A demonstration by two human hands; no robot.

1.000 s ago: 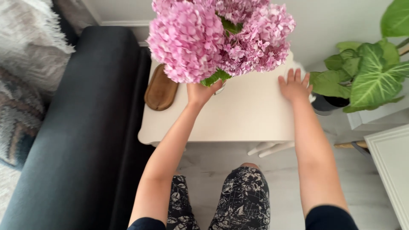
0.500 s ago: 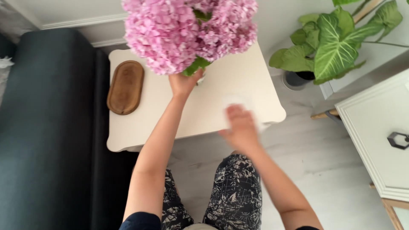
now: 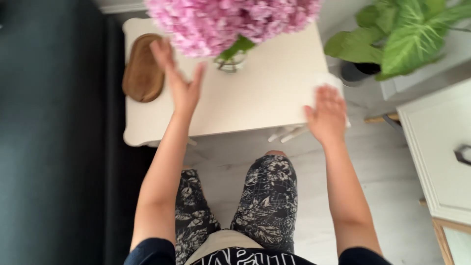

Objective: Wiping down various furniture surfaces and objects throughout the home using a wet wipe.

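My left hand (image 3: 180, 83) hovers open with fingers spread over the white table (image 3: 255, 100), between an oval wooden tray (image 3: 142, 76) and a glass vase (image 3: 230, 64). The vase holds a big bunch of pink flowers (image 3: 230, 19) that hides most of it. It does not touch the vase. My right hand (image 3: 326, 113) lies at the table's front right corner, pressed flat on a white cloth (image 3: 329, 80) that sticks out past the fingers and the table edge.
A dark sofa (image 3: 54, 147) runs along the left, close to the table. A green leafy plant (image 3: 407, 34) in a grey pot (image 3: 355, 73) stands at the right. A white cabinet (image 3: 441, 147) is at the near right. My patterned trousers (image 3: 265, 196) are below.
My left hand has let go of the flower stems and moved left toward the wooden tray. My right hand swept from the table's far right edge to its front right corner.
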